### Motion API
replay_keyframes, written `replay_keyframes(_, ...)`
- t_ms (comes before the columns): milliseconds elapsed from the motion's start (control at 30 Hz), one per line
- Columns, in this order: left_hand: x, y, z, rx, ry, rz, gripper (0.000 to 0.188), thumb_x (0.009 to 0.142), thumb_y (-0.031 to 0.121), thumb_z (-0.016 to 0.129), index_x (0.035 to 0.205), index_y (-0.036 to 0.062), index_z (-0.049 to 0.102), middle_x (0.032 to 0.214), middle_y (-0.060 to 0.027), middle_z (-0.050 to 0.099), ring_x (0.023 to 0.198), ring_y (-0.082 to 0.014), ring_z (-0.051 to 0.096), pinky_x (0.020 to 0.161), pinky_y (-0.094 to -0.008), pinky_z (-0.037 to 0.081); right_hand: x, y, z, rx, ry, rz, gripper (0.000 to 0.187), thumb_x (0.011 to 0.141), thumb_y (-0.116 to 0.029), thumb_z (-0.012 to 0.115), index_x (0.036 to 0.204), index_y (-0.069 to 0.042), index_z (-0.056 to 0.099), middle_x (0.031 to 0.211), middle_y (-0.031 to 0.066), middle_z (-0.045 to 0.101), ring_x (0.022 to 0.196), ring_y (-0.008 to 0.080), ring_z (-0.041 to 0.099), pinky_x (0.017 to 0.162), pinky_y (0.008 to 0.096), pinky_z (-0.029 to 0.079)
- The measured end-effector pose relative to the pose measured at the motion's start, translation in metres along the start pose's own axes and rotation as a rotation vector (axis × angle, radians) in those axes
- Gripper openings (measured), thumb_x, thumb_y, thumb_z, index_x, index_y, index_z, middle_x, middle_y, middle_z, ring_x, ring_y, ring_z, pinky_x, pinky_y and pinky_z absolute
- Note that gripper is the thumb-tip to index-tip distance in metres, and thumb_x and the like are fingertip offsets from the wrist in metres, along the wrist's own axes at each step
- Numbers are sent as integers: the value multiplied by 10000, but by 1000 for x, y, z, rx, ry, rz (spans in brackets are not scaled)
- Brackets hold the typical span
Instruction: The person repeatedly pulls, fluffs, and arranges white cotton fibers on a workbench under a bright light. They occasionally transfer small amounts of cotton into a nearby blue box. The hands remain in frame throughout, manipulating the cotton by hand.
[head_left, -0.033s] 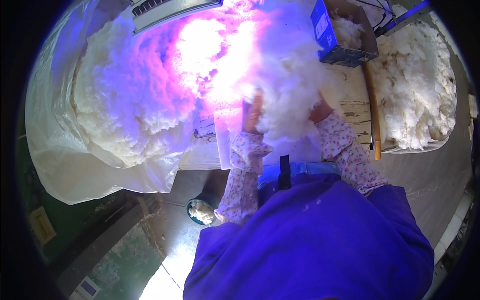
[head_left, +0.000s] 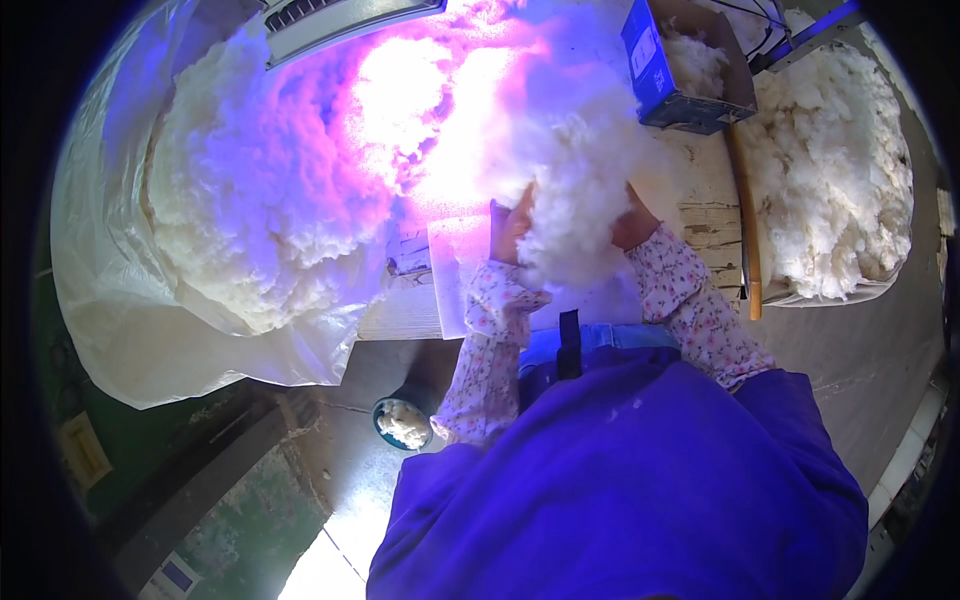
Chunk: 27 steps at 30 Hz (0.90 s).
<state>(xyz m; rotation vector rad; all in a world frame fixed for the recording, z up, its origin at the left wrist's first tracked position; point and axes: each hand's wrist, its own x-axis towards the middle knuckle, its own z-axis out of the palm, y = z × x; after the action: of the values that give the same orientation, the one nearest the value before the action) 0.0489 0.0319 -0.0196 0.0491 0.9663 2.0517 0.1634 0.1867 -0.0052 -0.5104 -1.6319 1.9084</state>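
Note:
A loose clump of white cotton fluff lies between my two hands at the near side of the work table. My left hand grips its left side, thumb up against the fibres. On the opposite side, my right hand holds the clump too; its fingertips are sunk in the fluff and hidden. Under the left hand, a pale sheet hangs over the table's front edge. Strong pink-violet light washes out the fluff just beyond my left hand.
Left stands a big heap of cotton in a clear plastic bag. A blue box with fluff inside is at the far right, beside a wooden stick and another cotton pile. Below the table, a bucket holds fluff.
My right hand has shifted slightly left and my left hand slightly right, drawing the cotton clump narrower between them. The bags, box and bucket stay where they were.

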Motion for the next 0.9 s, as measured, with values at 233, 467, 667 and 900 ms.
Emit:
replay_keyframes(233,22,9,-33,150,357,127,353,893,355,505,1009,22,533,789,-72,583,632,-151,595,553,-255,508,26,-22,-70,560,27,299,435,932,-249,443,1300,-38,350,1148,72,505,1057,160,491,852,298,456)
replay_keyframes(467,9,-15,51,-31,382,140,454,912,474,425,919,55,599,738,-46,582,600,-95,528,520,-240,443,0,-14,12,-669,-23,-92,666,714,-225,675,1258,33,391,1150,202,498,1035,275,513,881,371,416)
replay_keyframes(667,-21,50,67,263,390,164,372,932,364,424,721,71,511,597,14,431,536,-98,446,503,-251,400,22,-58,-22,88,155,421,420,736,-80,603,1131,35,513,1077,170,546,827,210,591,677,317,501)
replay_keyframes(900,-20,19,64,558,228,268,240,838,187,614,947,-17,548,690,8,530,597,-86,494,556,-215,417,-8,-25,-24,-325,81,228,365,814,-123,554,1150,1,482,1012,113,567,808,199,598,652,295,501)
